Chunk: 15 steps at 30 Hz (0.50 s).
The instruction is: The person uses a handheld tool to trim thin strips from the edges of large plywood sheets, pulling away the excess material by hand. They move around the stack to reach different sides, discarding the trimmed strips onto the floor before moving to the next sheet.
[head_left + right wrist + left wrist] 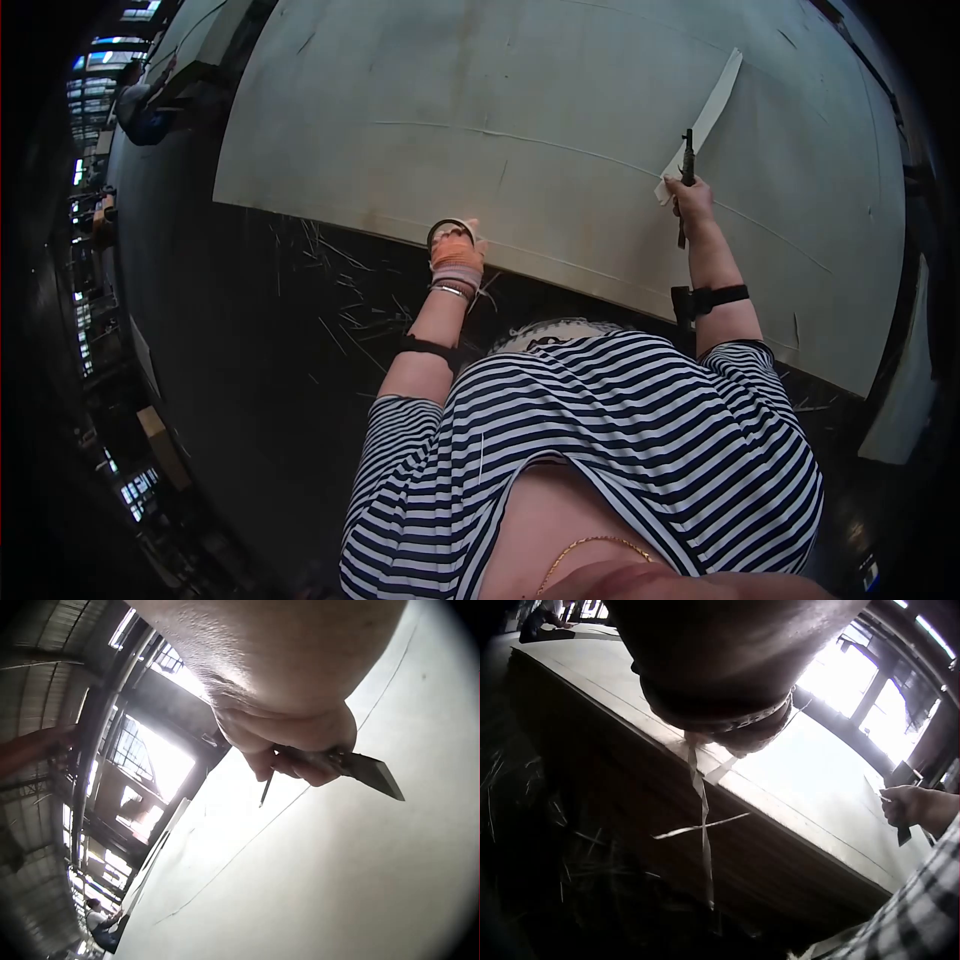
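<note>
Presently, we grip a bladed tool [688,165] in our right hand [695,200], over the pale sheet [400,90] near a white strip [715,105]. Our gloved left hand [457,256] is at the sheet's edge; its finger state we cannot tell.

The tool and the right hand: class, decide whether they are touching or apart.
Touching: the right wrist view shows the right hand with fingers curled round the tool.

Your left forearm [420,345] reaches forward on the left, its gloved left hand [457,256] low and near, finger curl unclear. On the right, your right forearm [713,255] stretches farther, right hand [693,200] gripping with curled fingers, thumb leftward.
</note>
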Each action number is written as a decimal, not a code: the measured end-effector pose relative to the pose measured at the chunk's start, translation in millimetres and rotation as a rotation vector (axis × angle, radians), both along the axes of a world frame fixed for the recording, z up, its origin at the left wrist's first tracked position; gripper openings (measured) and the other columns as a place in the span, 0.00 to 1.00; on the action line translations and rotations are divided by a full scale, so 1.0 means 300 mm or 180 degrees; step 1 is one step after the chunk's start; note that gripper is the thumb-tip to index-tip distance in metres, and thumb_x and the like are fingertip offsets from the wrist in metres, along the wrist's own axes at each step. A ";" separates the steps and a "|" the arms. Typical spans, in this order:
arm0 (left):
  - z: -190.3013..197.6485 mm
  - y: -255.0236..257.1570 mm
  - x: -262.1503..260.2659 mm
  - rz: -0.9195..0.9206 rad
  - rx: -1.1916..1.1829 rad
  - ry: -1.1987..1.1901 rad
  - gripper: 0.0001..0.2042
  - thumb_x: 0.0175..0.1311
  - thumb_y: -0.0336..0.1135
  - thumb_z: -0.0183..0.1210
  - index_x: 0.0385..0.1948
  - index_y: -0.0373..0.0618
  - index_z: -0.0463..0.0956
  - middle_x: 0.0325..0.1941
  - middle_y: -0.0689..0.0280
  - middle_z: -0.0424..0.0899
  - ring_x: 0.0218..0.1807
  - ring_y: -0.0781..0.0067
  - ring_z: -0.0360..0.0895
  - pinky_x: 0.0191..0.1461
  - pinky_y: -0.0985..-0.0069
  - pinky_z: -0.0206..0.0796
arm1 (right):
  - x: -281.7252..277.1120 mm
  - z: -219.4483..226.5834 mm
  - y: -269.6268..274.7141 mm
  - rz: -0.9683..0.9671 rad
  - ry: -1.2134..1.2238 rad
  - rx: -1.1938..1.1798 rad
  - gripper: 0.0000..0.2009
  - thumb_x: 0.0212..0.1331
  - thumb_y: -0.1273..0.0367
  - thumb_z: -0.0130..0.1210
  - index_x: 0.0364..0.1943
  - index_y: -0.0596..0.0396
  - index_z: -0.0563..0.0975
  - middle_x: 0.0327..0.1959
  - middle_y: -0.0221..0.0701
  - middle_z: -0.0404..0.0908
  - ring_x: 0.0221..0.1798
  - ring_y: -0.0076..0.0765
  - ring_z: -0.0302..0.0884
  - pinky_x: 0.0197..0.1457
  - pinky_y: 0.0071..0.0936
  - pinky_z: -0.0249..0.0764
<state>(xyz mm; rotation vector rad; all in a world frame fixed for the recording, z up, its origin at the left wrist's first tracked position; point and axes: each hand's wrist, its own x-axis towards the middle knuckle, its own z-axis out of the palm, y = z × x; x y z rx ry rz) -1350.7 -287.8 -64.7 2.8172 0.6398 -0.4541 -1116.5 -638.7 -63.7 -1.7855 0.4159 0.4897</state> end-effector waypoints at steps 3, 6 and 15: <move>0.020 0.184 0.032 0.0631 -0.0224 -0.0150 0.30 0.51 0.51 0.59 0.57 0.51 0.66 0.54 0.54 0.73 0.57 0.50 0.69 0.60 0.60 0.59 | 0.039 -0.009 0.151 0.0048 0.0056 0.0339 0.10 0.49 0.67 0.63 0.25 0.55 0.73 0.14 0.22 0.67 0.11 0.18 0.58 0.12 0.20 0.54; -0.028 0.465 0.097 0.0963 -0.0715 -0.0645 0.33 0.50 0.41 0.65 0.58 0.39 0.63 0.57 0.51 0.72 0.60 0.59 0.69 0.60 0.70 0.61 | 0.069 -0.005 0.292 -0.0041 -0.0179 0.0223 0.12 0.50 0.64 0.63 0.25 0.56 0.72 0.15 0.23 0.68 0.11 0.18 0.61 0.14 0.20 0.58; 0.019 1.094 0.742 0.0866 -0.0786 -0.1378 0.25 0.56 0.47 0.58 0.52 0.42 0.70 0.45 0.55 0.80 0.46 0.60 0.78 0.49 0.68 0.68 | 0.184 0.054 0.673 -0.1123 -0.0634 0.0059 0.20 0.58 0.50 0.53 0.28 0.53 0.68 0.17 0.23 0.66 0.14 0.18 0.63 0.16 0.18 0.60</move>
